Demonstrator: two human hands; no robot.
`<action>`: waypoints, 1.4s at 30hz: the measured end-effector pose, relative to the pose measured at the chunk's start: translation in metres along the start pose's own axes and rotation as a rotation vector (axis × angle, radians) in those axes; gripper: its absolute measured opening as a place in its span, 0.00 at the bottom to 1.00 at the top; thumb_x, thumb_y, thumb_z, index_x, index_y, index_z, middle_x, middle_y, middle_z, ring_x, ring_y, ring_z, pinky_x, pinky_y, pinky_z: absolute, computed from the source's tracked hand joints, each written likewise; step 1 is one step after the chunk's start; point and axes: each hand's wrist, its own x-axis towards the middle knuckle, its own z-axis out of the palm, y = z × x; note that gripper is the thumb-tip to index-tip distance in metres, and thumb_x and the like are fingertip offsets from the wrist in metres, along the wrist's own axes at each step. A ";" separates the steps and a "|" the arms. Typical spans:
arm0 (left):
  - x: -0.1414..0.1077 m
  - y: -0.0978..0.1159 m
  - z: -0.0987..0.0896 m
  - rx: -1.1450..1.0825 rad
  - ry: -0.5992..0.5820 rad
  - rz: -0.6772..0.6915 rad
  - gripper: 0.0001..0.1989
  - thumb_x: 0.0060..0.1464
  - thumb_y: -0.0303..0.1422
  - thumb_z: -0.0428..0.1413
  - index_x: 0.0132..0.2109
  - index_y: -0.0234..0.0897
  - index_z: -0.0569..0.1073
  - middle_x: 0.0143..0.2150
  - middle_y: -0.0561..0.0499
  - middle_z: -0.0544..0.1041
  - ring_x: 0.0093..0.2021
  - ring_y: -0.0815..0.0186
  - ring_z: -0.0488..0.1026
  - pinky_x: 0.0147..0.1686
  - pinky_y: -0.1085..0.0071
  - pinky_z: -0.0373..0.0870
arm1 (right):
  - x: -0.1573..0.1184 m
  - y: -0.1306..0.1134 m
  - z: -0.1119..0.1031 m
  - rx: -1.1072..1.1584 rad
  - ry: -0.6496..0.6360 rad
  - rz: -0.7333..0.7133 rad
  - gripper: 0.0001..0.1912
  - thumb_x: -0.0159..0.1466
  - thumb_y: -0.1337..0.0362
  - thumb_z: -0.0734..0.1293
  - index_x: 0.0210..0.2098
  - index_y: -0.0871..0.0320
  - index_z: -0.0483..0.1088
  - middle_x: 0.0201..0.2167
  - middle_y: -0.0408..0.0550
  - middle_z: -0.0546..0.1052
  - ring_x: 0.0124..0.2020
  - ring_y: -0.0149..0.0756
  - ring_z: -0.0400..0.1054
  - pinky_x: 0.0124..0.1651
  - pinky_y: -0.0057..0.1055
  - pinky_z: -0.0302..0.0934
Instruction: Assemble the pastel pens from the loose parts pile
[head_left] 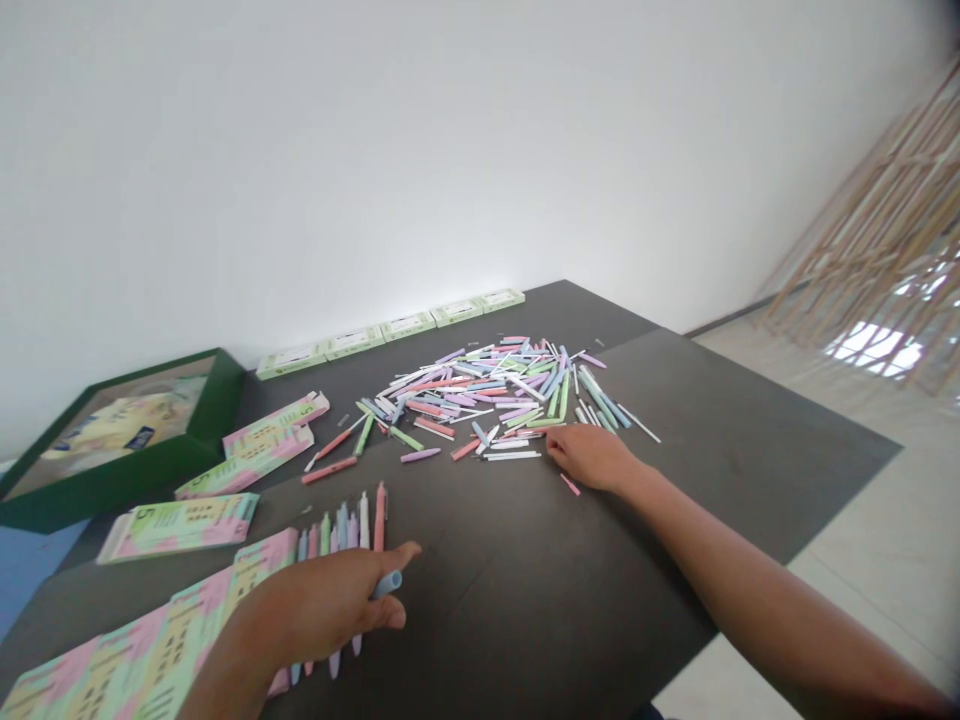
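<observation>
My left hand (330,600) is closed around a light blue pen barrel (387,584), its open end showing between thumb and fingers. Beneath and behind this hand lies a row of pastel pens (345,525), side by side and partly covered by it. At the near edge of a heap of loose pen parts (480,385), my right hand (589,455) has its fingers curled down and closed. What they grip, if anything, is hidden. White refills (514,456) lie just left of those fingers, and a small pink piece (570,485) sits just below them.
Pink-and-green cartons (187,620) lie at the near left, with more cartons (247,462) behind them. A green box (214,400) holding plastic-wrapped items stands at the far left. Flat pale green boxes (352,342) line the wall. The dark table (750,440) ends at the right.
</observation>
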 end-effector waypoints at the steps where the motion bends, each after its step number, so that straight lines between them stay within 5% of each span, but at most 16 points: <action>1: 0.000 0.000 0.000 -0.001 -0.001 0.001 0.31 0.50 0.40 0.51 0.61 0.46 0.57 0.52 0.45 0.72 0.48 0.52 0.69 0.44 0.60 0.64 | -0.001 -0.004 0.002 -0.008 -0.010 0.001 0.13 0.62 0.63 0.56 0.30 0.58 0.69 0.30 0.50 0.75 0.31 0.38 0.68 0.31 0.29 0.53; 7: 0.000 -0.002 0.001 -0.014 0.004 0.013 0.31 0.50 0.41 0.51 0.61 0.45 0.58 0.53 0.46 0.71 0.50 0.52 0.68 0.45 0.60 0.63 | -0.001 -0.022 0.007 -0.030 -0.022 -0.008 0.12 0.62 0.63 0.55 0.34 0.58 0.69 0.37 0.53 0.75 0.37 0.42 0.69 0.35 0.32 0.56; 22: 0.001 -0.001 0.003 -0.015 0.015 0.016 0.31 0.49 0.41 0.51 0.61 0.43 0.58 0.52 0.44 0.72 0.48 0.53 0.69 0.43 0.63 0.64 | 0.002 -0.023 0.012 -0.002 -0.010 0.010 0.14 0.63 0.63 0.53 0.36 0.58 0.69 0.39 0.53 0.74 0.39 0.41 0.68 0.37 0.32 0.56; 35: 0.001 0.000 0.004 0.013 0.015 -0.013 0.31 0.50 0.41 0.51 0.61 0.45 0.58 0.51 0.46 0.72 0.47 0.53 0.69 0.43 0.63 0.64 | 0.004 -0.004 0.000 0.031 0.140 0.139 0.14 0.66 0.60 0.52 0.38 0.58 0.66 0.37 0.51 0.73 0.37 0.39 0.66 0.35 0.30 0.53; 42: 0.005 0.003 0.004 0.020 -0.019 0.004 0.31 0.50 0.41 0.51 0.62 0.44 0.57 0.51 0.45 0.72 0.47 0.52 0.70 0.43 0.61 0.64 | 0.003 -0.037 0.006 0.059 0.181 -0.174 0.11 0.65 0.64 0.55 0.38 0.59 0.67 0.38 0.51 0.71 0.42 0.38 0.63 0.44 0.31 0.52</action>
